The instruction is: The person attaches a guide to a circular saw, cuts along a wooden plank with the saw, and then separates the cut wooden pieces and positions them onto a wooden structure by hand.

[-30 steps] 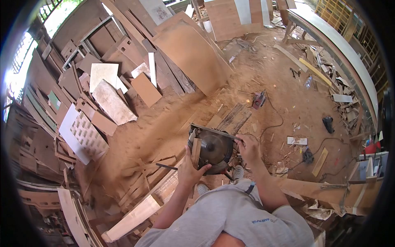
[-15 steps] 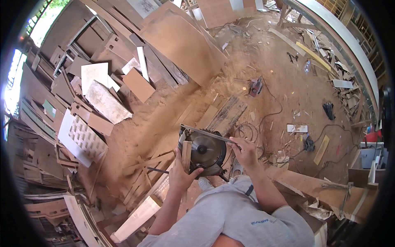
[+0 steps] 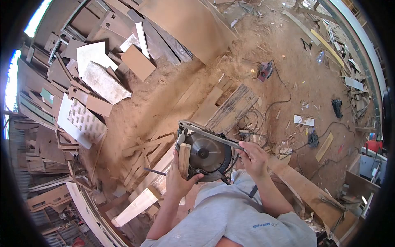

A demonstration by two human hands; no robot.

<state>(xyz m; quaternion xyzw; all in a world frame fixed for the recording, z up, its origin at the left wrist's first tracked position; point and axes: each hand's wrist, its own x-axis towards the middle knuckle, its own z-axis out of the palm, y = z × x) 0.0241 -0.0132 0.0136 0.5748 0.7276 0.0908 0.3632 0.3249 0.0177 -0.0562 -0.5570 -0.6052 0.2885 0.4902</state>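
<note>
Shirt, grey (image 3: 222, 218), worn by the person, directly below the work.

Left hand (image 3: 180, 181): fingers and thumb closed around the near-left side of a circular saw (image 3: 202, 153) and a short wood strip (image 3: 184, 160) lying against it. A dark rod (image 3: 154, 171) projects beyond this hand.

Right hand (image 3: 254, 158): fingers pinched on the end of a narrow straight bar (image 3: 224, 140) along the saw's far edge; whether loose or part of the saw, cannot tell.

Circular saw: held up before the shirt, toothed blade facing upward, exposed. Hazards, by judgement: a slipping pinch could bring fingers onto the teeth; an uneven hold could tip the saw toward the body; a live supply would worsen either.

Floor (image 3: 144, 109): sandy, dusty, strewn with offcuts. Pale timber beam (image 3: 135, 206), lower left. Weathered plank (image 3: 233, 108), beyond the saw. Red corded power tool (image 3: 264, 71), farther.

Surrounds: large brown sheet (image 3: 185, 24) and white panel (image 3: 91, 57), leaning; long pale-topped bench (image 3: 375, 57), far right.
</note>
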